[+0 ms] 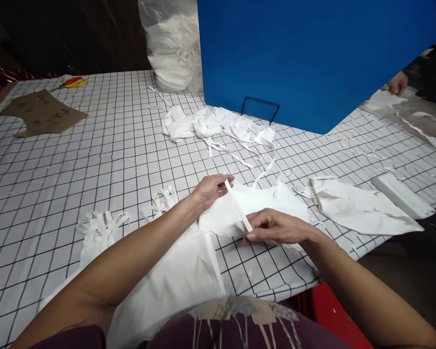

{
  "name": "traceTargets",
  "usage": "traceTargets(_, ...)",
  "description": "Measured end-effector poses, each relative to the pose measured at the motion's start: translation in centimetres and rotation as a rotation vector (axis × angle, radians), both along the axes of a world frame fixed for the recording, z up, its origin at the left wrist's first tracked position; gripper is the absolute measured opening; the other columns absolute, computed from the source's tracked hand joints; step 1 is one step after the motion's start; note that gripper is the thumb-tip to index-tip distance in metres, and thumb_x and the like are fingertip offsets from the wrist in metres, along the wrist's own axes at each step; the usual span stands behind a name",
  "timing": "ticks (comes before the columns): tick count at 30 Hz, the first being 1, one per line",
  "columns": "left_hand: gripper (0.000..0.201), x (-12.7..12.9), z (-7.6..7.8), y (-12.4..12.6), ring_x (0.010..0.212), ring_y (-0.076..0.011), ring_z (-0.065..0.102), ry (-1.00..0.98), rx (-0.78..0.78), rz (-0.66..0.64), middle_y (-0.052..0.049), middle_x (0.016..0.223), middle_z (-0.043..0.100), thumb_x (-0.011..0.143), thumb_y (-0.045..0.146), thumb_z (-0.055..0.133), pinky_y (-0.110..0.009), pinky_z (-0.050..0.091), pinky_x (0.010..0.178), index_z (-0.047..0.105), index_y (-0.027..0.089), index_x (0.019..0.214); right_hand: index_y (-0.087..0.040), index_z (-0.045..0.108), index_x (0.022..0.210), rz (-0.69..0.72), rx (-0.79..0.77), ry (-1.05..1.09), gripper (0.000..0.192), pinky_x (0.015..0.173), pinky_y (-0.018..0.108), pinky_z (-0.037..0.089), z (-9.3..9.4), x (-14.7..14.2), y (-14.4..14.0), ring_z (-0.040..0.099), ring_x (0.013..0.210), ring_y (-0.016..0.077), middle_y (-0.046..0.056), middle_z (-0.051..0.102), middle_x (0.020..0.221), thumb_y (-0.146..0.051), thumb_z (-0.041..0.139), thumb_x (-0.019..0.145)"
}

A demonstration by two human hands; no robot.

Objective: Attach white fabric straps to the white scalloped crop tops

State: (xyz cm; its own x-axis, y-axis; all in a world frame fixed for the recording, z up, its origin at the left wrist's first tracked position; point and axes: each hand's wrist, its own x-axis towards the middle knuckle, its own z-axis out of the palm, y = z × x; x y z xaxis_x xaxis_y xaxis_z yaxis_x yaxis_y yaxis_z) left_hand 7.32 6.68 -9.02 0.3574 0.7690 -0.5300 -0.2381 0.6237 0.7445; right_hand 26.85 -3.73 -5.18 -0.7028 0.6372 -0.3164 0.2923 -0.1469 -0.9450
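A narrow white strap (239, 206) runs taut between my two hands, across a white fabric garment piece (283, 201) lying on the table. My left hand (211, 189) pinches the strap's far end, its fingers over the garment's left part. Between thumb and fingers, my right hand (271, 225) grips the near end by the garment's lower edge. A loop of thin strap stands up at the garment's top right. Under my left forearm lies a larger white cloth (174, 276), partly hidden by the arm.
Bunched white pieces with ties (218, 123) lie before a blue board (294, 53). White straps (103, 230) are heaped at left, folded white fabric (363, 201) at right. A cardboard pattern (45, 114), scissors (74, 83) and a filled plastic bag (176, 53) sit farther back. Another person's hand (398, 83) shows at right.
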Motion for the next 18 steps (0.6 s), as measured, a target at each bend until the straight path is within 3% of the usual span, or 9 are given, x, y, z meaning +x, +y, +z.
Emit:
traceTargets(5,0.015,0.3,-0.2,0.1,0.082,-0.0160,0.067,0.009,0.007,0.007,-0.011,0.095,0.072,0.086,0.015,0.063,-0.027,0.053,0.081,0.073,0.011,0.076,-0.019,0.078,0.101,0.065,-0.056,0.053,0.031,0.080,0.029,0.045,0.1,2.1,-1.7,0.057,0.087,0.0162,0.005,0.062,0.097,-0.045,0.066,0.090)
traceTargets(9,0.018,0.5,-0.2,0.5,0.081,-0.0173,0.070,-0.013,-0.048,0.044,-0.013,0.093,0.073,0.089,0.013,0.058,-0.029,0.056,0.082,0.070,0.010,0.076,-0.019,0.078,0.102,0.014,-0.038,0.132,0.025,0.077,0.027,0.045,-0.5,2.9,-1.2,0.057,0.085,0.0141,0.005,0.061,0.096,-0.038,0.066,0.091)
traceTargets(11,0.015,0.6,-0.2,0.8,0.082,-0.0185,0.071,-0.016,-0.056,0.070,-0.013,0.094,0.074,0.088,0.012,0.058,-0.030,0.058,0.083,0.069,0.010,0.078,-0.017,0.078,0.100,-0.087,-0.064,0.149,0.026,0.068,0.025,0.044,-1.0,2.9,-0.7,0.054,0.073,0.0108,0.004,0.063,0.088,-0.039,0.067,0.090)
traceTargets(14,0.012,0.6,0.0,0.8,0.082,-0.0197,0.072,-0.016,-0.078,0.053,-0.016,0.097,0.074,0.090,0.011,0.056,-0.030,0.059,0.081,0.067,0.009,0.084,-0.015,0.076,0.096,-0.359,-0.159,0.147,0.031,0.053,0.021,0.037,-1.6,2.4,0.2,0.046,0.057,0.0064,0.000,0.061,0.070,-0.044,0.070,0.087)
traceTargets(18,0.012,0.2,0.9,-0.1,0.083,-0.0216,0.073,0.026,-0.119,-0.024,-0.019,0.097,0.073,0.090,0.011,0.058,-0.033,0.059,0.083,0.066,0.007,0.084,-0.015,0.075,0.089,-0.675,-0.187,0.168,0.032,0.049,0.019,0.035,-1.9,1.3,2.3,0.045,0.055,0.0052,-0.003,0.057,0.064,-0.045,0.077,0.078)
